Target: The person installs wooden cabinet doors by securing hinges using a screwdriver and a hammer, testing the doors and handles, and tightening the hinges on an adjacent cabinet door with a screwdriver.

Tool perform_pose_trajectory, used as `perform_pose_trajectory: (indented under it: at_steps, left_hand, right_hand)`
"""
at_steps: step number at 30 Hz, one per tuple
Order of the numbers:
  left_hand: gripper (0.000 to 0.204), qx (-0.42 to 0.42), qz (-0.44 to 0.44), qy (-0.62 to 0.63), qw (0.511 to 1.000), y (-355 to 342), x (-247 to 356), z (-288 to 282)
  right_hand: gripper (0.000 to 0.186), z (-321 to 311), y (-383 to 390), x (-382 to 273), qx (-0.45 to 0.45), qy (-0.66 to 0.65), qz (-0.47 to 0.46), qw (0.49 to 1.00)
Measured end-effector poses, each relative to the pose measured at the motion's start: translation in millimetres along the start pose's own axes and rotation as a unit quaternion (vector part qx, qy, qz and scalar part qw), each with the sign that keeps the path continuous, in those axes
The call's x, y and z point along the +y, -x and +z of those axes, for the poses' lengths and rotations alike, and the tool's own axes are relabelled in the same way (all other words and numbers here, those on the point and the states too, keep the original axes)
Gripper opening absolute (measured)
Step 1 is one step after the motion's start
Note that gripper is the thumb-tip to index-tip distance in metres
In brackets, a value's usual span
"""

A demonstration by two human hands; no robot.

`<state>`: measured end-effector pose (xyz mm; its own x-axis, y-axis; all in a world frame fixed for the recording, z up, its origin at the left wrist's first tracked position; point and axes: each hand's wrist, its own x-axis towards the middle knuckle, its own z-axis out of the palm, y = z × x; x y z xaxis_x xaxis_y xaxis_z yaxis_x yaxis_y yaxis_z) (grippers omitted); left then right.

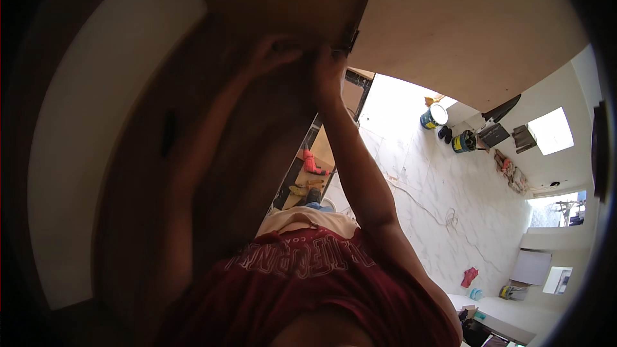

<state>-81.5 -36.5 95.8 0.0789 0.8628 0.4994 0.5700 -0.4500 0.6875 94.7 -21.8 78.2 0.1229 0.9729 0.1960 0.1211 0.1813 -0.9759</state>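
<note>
Plainly, what counts is how the small dark fitting point(351, 37) lies from our right hand point(329, 67): just beyond its fingertips and slightly to their right, touching or nearly so (the shade hides which). It sits on the border of the pale panel point(463, 26), whose near edge runs up and away from that hand while its broad face spreads off to the hand's right. The fitting's long axis seems to follow that edge, though we judge this through gloom. Our right hand is the nearer one, its fingers bent in at the edge; whether they have hold of the fitting we cannot tell. Our left hand point(267, 56) is raised to the left of the right, partly curled, and we cannot make out anything in its grasp. Well below the right hand lies a red power tool point(311, 162).
</note>
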Motion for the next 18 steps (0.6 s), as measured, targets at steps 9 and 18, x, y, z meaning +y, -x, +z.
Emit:
perform_pose_trajectory:
  at_steps: [9, 18]
  left_hand:
    - [0.047, -0.097, -0.084, 0.064, 0.99, -16.0, 11.3, -12.0]
    - [0.048, -0.09, -0.046, 0.067, 0.993, -28.6, -2.0, -7.6]
  right_hand:
    - [0.059, 6.6, -10.9, 8.9, -0.046, -0.088, 0.064, 0.993]
    - [0.057, 12.3, -27.5, 20.0, -0.063, -0.179, 0.057, 0.98]
